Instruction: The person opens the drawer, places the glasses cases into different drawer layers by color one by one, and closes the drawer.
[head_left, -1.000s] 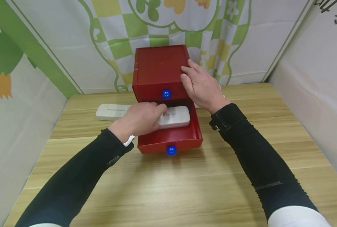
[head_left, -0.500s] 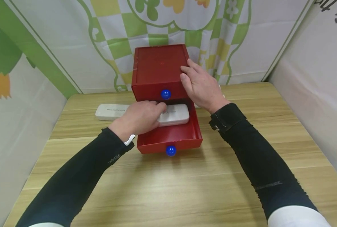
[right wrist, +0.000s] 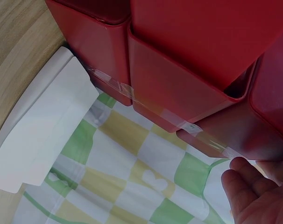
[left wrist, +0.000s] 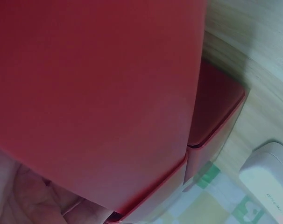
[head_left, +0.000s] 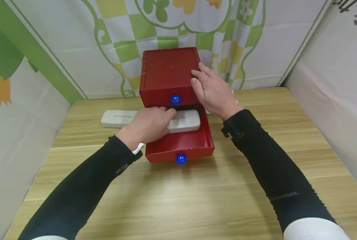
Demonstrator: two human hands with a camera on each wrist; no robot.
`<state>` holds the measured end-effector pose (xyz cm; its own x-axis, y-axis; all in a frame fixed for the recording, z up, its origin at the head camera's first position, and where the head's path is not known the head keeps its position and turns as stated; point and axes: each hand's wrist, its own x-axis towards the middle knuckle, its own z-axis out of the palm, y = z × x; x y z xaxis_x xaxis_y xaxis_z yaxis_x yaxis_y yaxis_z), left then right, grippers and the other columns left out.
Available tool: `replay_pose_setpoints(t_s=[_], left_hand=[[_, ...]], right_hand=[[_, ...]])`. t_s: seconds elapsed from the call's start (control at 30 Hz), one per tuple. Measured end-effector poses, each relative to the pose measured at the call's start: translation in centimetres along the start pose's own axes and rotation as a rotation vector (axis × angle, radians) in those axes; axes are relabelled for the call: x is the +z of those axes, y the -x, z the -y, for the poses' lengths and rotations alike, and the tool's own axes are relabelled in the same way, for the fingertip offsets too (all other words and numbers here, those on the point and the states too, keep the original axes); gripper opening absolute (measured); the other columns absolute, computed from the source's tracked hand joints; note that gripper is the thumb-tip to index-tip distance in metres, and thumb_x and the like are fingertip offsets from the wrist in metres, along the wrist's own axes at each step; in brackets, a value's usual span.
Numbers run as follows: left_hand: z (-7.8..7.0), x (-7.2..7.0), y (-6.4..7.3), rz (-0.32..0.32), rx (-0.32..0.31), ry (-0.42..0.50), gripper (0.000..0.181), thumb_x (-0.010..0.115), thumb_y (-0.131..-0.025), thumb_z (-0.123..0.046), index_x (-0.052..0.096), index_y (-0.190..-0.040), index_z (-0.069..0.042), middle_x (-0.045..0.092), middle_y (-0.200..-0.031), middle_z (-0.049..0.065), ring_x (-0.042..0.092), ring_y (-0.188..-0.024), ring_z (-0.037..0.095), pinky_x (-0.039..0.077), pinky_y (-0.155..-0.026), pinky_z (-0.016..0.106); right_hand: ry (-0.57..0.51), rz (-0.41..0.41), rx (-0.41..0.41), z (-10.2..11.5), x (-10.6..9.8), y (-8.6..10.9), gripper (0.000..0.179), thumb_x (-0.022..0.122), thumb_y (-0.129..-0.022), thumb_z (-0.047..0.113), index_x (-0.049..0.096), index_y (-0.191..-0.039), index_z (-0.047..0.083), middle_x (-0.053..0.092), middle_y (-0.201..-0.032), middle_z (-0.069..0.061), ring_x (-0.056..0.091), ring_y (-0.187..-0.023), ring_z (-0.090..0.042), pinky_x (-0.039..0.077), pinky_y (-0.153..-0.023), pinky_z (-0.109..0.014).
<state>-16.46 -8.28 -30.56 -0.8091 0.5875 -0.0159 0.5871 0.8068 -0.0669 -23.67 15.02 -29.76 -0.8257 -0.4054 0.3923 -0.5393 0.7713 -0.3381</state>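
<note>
In the head view, a red drawer cabinet [head_left: 170, 68] stands at the back of the table, its lower drawer [head_left: 184, 141] pulled out. My left hand [head_left: 149, 125] grips a white oblong case [head_left: 189, 120] from above, within this drawer. My fingers hide its left part. My right hand [head_left: 216, 91] rests against the cabinet's upper right edge, fingers extended. Part of the left hand [left wrist: 31, 200] appears beside the red drawer wall [left wrist: 99, 107] in the left wrist view. The right wrist view has the right hand [right wrist: 258, 196] at the cabinet's side.
A second white case [head_left: 116, 118] lies on the wooden table [head_left: 181, 203] left of the cabinet. A white object [right wrist: 48, 121] sits at its other side. Blue ball knobs [head_left: 181, 159] stick out in front. Clear tape [right wrist: 190, 127] crosses the cabinet's side, and a patterned curtain [head_left: 127, 51] hangs behind.
The white case in my left hand has shifted slightly backward in the drawer, mostly in the earlier half second. My right hand has kept its place on the cabinet.
</note>
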Motion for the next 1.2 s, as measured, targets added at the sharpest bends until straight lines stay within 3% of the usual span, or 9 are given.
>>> replay_pose_setpoints(t_s=[0.5, 0.73, 0.93, 1.2], left_hand=[[0.1, 0.0, 0.3, 0.005, -0.017, 0.016, 0.042, 0.079, -0.092, -0.027, 0.064, -0.128, -0.012, 0.074, -0.103, 0.007, 0.067, -0.090, 0.024, 0.061, -0.087, 0.038], [0.1, -0.7, 0.8, 0.003, -0.030, 0.039, 0.046, 0.080, -0.091, -0.030, 0.065, -0.131, -0.012, 0.074, -0.107, 0.006, 0.068, -0.092, 0.023, 0.062, -0.085, 0.039], [0.4, -1.7, 1.7, -0.075, -0.008, 0.053, 0.055, 0.085, -0.087, -0.033, 0.065, -0.134, -0.013, 0.075, -0.113, 0.006, 0.070, -0.097, 0.023, 0.063, -0.086, 0.038], [1.5, -3.2, 3.0, -0.205, 0.013, 0.124, 0.051, 0.084, -0.089, -0.029, 0.065, -0.133, -0.010, 0.074, -0.115, 0.008, 0.070, -0.099, 0.025, 0.062, -0.088, 0.041]], right_hand=[[-0.004, 0.002, -0.001, 0.0, 0.2, -0.1, 0.062, 0.028, -0.111, 0.048, 0.051, -0.155, 0.010, 0.034, -0.169, -0.011, 0.032, -0.157, -0.023, 0.037, -0.123, -0.047], [-0.003, 0.004, 0.006, 0.0, 0.1, -0.1, 0.062, 0.028, -0.111, 0.048, 0.050, -0.156, 0.010, 0.033, -0.170, -0.010, 0.031, -0.157, -0.023, 0.037, -0.123, -0.048], [-0.007, 0.010, 0.015, 0.0, 0.1, -0.1, 0.063, 0.028, -0.111, 0.049, 0.049, -0.157, 0.011, 0.031, -0.171, -0.009, 0.031, -0.157, -0.023, 0.036, -0.123, -0.049], [-0.007, 0.013, 0.016, 0.0, 0.0, -0.1, 0.063, 0.028, -0.111, 0.049, 0.048, -0.157, 0.011, 0.031, -0.171, -0.009, 0.031, -0.157, -0.023, 0.036, -0.123, -0.049]])
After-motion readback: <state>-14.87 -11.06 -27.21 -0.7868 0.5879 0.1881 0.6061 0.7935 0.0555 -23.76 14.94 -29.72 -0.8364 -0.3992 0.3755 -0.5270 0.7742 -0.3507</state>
